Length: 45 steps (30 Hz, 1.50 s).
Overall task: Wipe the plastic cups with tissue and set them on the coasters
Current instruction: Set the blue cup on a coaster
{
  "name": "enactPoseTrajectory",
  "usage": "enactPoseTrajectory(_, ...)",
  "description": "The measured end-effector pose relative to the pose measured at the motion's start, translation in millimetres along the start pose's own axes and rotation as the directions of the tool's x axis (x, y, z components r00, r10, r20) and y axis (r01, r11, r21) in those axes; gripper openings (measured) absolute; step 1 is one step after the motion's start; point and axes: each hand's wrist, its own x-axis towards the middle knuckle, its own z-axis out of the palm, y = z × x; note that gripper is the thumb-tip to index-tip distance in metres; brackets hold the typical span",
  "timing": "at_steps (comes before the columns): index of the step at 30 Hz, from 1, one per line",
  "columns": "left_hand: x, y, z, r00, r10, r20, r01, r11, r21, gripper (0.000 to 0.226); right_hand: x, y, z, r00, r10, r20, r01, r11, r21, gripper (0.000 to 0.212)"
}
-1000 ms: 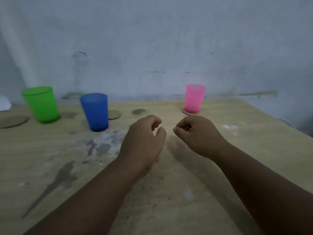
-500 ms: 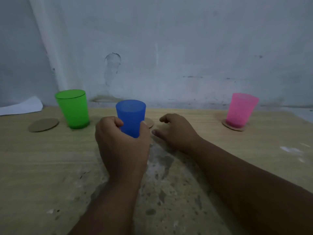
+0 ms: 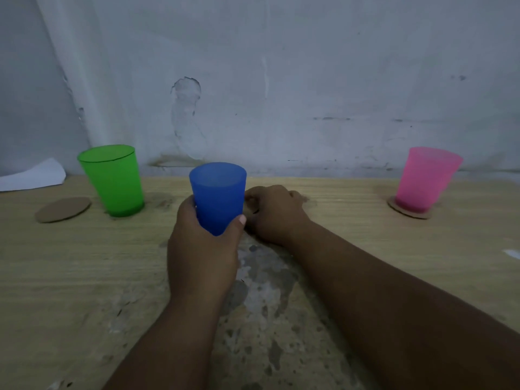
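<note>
My left hand (image 3: 202,249) grips the blue cup (image 3: 217,192) over the table (image 3: 84,263).
Grip round its lower half; my right hand (image 3: 274,215) lies curled just beside it, holding something or nothing, I cannot tell.

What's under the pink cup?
A round brown coaster. Its rim shows around the base of the pink cup, which stands on it. The coaster's middle is covered by the cup.

text: none readable | labels: none | brands: none | numbers: none | signs: none
</note>
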Motion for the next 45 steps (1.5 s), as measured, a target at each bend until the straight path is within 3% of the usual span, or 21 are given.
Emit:
enactPoseTrajectory(3, 0, -1, 1, 1.0, -0.006, 0.002, 0.006, 1.0, -0.021, 0.058, -4, 4, -3, 0.996, 0.052, -0.077, -0.052, 0.999, -0.002, 0.056)
enactPoseTrajectory(7, -2, -1, 1, 1.0, -0.019, 0.018, 0.02, 0.998, -0.058, 0.057, -7, 34, -20, 0.956, 0.22, -0.193, -0.234, 0.971, -0.053, 0.059)
enactPoseTrajectory(10, -4, 1, 1, 1.0, -0.008, 0.028, 0.009, 0.998, -0.055, 0.058, -10, 54, -27, 0.935, 0.311, -0.17, -0.323, 0.946, -0.043, 0.063)
enactPoseTrajectory(17, -7, 3, 4, 0.995, 0.061, 0.082, -0.059, 0.998, -0.024, 0.063, -18, 49, -30, 0.924, 0.362, -0.124, -0.356, 0.932, 0.07, 0.069)
enactPoseTrajectory(19, -9, 5, 7, 0.991, 0.07, 0.112, -0.07, 0.998, -0.01, 0.065, -26, 45, -35, 0.922, 0.337, -0.191, -0.266, 0.909, 0.321, 0.062)
enactPoseTrajectory(21, -8, 6, 6, 0.989, 0.085, 0.122, -0.087, 0.996, 0.012, 0.066, -38, 35, -41, 0.949, 0.215, -0.232, -0.027, 0.785, 0.619, 0.047)
enactPoseTrajectory(23, -8, 7, 6, 0.985, 0.099, 0.141, -0.103, 0.994, 0.021, 0.067, -53, 26, -48, 0.985, 0.046, -0.164, 0.096, 0.646, 0.758, 0.047)
enactPoseTrajectory(24, -8, 8, 6, 0.983, 0.103, 0.154, -0.108, 0.994, 0.022, 0.066, -59, 24, -49, 0.992, -0.037, -0.118, 0.115, 0.625, 0.772, 0.054)
enactPoseTrajectory(27, -10, 8, 5, 0.972, 0.119, 0.201, -0.128, 0.991, 0.029, 0.059, -66, 18, -45, 0.991, -0.127, -0.037, 0.112, 0.657, 0.745, 0.056)
enactPoseTrajectory(34, -11, 14, 7, 0.927, 0.146, 0.347, -0.194, 0.975, 0.108, 0.054, -69, 22, -41, 0.997, -0.023, -0.076, 0.072, 0.668, 0.741, 0.059)
enactPoseTrajectory(36, -12, 14, 6, 0.913, 0.189, 0.361, -0.295, 0.919, 0.263, 0.058, -64, 25, -44, 0.991, 0.034, -0.127, 0.071, 0.676, 0.733, 0.055)
enactPoseTrajectory(39, -15, 13, 8, 0.877, -0.034, 0.479, -0.298, 0.744, 0.598, 0.099, -49, 32, -53, 0.967, 0.135, -0.216, 0.064, 0.692, 0.719, 0.054)
enactPoseTrajectory(45, -14, 12, 7, 0.825, -0.107, 0.555, -0.367, 0.645, 0.67, 0.096, -15, 48, -55, 0.903, 0.262, -0.34, -0.001, 0.794, 0.608, 0.066)
